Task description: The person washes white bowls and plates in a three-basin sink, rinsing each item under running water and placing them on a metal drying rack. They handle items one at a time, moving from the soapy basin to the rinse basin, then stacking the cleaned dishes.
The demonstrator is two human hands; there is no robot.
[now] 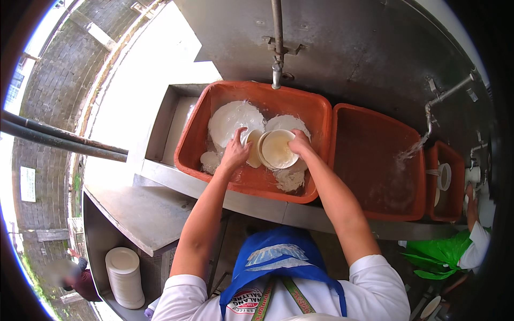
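Both hands are over a red-orange plastic tub (317, 108) that holds water and dishes. My right hand (299, 143) grips the rim of a white bowl (279, 149) with cloudy, yellowish water in it. The edge of at least one more bowl shows under it. My left hand (237, 151) holds a tilted white bowl (253, 147) against the left side of that stack, thumb and forefinger at its rim. A large white plate (235, 120) lies under the water beyond my left hand. More white dishes (290, 179) sit submerged at the right, blurred by ripples.
A closed metal tap (276, 74) hangs above the tub. At right, water runs from another tap (429, 127) into a second tub (373, 160). Beyond are a smaller tub (432, 160) and a person in a green apron (437, 250). Stacked plates (124, 277) stand lower left.
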